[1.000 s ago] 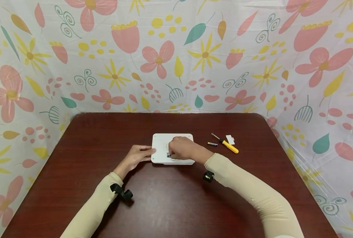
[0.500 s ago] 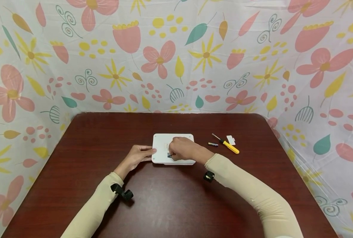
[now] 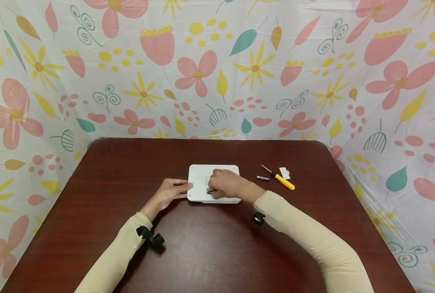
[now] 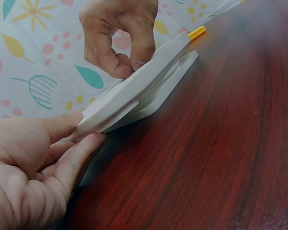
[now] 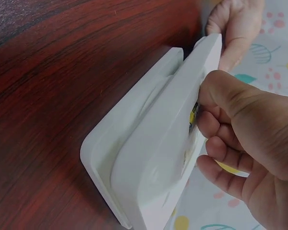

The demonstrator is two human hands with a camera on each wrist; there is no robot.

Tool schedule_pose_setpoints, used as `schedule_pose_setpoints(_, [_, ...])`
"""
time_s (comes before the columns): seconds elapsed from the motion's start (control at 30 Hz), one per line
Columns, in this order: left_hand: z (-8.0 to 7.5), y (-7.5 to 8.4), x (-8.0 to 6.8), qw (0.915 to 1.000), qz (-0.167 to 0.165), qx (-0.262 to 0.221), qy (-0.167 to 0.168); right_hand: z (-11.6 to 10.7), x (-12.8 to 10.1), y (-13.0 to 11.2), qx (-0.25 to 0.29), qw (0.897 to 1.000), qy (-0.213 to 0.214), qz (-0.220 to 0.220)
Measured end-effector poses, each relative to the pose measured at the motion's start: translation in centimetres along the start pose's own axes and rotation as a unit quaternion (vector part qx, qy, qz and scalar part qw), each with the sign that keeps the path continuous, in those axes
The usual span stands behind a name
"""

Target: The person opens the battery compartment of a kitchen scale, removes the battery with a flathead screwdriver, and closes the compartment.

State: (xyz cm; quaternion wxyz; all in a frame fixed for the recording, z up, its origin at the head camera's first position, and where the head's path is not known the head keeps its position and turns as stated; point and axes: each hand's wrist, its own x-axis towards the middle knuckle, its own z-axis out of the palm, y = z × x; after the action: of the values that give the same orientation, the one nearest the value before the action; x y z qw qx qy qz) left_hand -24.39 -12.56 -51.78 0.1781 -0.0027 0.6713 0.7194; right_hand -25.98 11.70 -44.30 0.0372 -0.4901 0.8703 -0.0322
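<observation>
Tabletop (image 3: 210,244) is topped near its middle by white device (image 3: 197,175), edge pinched by left hand (image 3: 170,189) and best kept braced, while right hand (image 3: 225,184) is narrowed in a pinch on battery (image 5: 194,115) at device's upper face, ideally worked gently.

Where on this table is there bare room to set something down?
The table is bare between the sleeves, in front of the white device; left of the left hand; and behind the device, up to the flowered curtain. It's crowded right of the device, where battery, screwdriver and small white piece lie close together.
</observation>
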Motion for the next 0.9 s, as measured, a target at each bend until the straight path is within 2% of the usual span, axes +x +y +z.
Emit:
schedule_pose_setpoints(0.27, [-0.1, 0.0, 0.0, 0.9999, 0.009, -0.002, -0.007, -0.6, -0.3, 0.3, 0.012, 1.0, 0.018, -0.001])
schedule_pose_setpoints(0.43, [0.0, 0.0, 0.0, 0.9999, 0.005, -0.007, -0.006, -1.5, -1.2, 0.9, 0.055, 0.998, 0.03, 0.025])
schedule_pose_setpoints(0.7, [0.0, 0.1, -0.1, 1.0, 0.005, -0.004, -0.004, -3.7, -4.1, 3.3, 0.095, 0.992, 0.068, 0.045])
schedule_pose_setpoints(0.9, [0.1, 0.2, -0.1, 1.0, 0.004, -0.003, -0.002, -4.6, -6.9, 5.4, 0.12, 0.984, 0.073, 0.109])
